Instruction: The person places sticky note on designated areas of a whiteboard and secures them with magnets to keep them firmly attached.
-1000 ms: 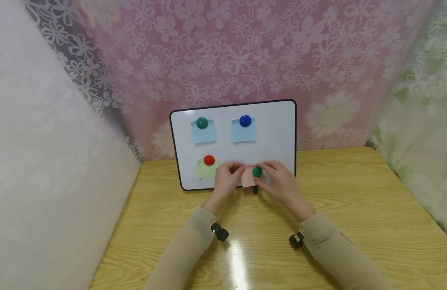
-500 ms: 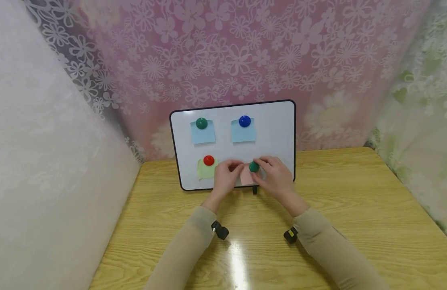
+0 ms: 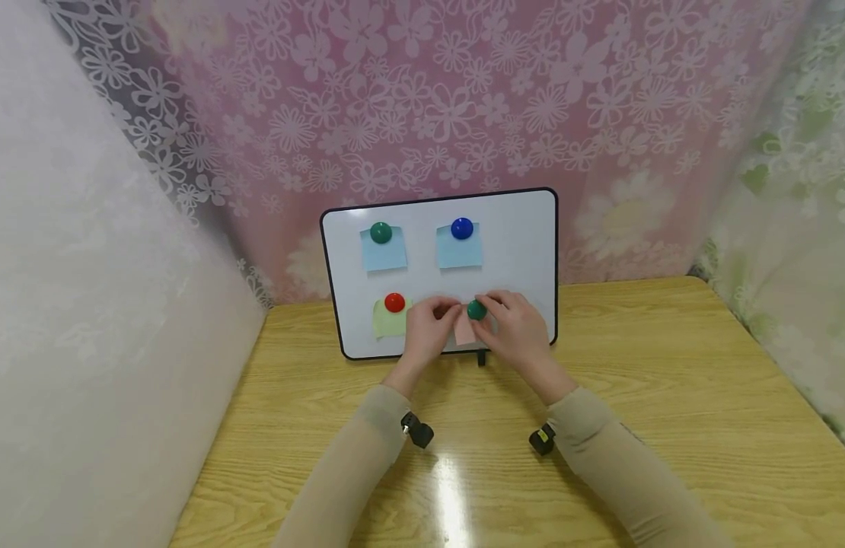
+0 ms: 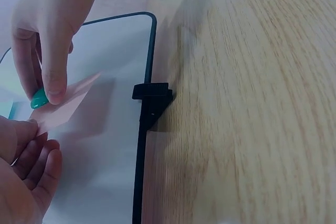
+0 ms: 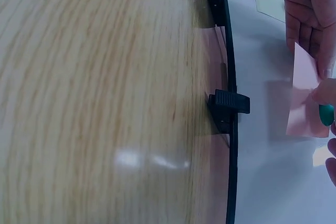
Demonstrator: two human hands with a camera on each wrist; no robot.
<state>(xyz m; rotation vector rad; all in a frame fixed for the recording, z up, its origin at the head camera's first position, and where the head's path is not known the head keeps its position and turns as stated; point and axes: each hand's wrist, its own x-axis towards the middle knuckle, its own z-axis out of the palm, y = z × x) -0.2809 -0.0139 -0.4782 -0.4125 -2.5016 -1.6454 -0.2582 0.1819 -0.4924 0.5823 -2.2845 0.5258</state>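
Note:
A pink sticky note (image 3: 464, 330) stands out from the lower part of a whiteboard (image 3: 518, 251). My left hand (image 3: 428, 329) pinches its upper left edge between thumb and finger. My right hand (image 3: 521, 329) grips a round green magnet (image 3: 476, 310) at the note's upper right. In the left wrist view the magnet (image 4: 39, 98) lies against the pink note (image 4: 65, 106), whose free end sticks out from the board and casts a shadow. The right wrist view shows the same note (image 5: 304, 98) with the right thumb over it.
Two blue notes sit higher on the board, under a green magnet (image 3: 381, 233) and a blue magnet (image 3: 462, 228). A red magnet (image 3: 395, 302) holds a yellow-green note (image 3: 388, 323) at lower left. Black feet (image 5: 228, 103) support the board on the wooden table (image 3: 669, 365).
Both hands stay on the note and magnet. The right hand, with the green magnet, has shifted left and slightly up; the pink note has risen a little with it.

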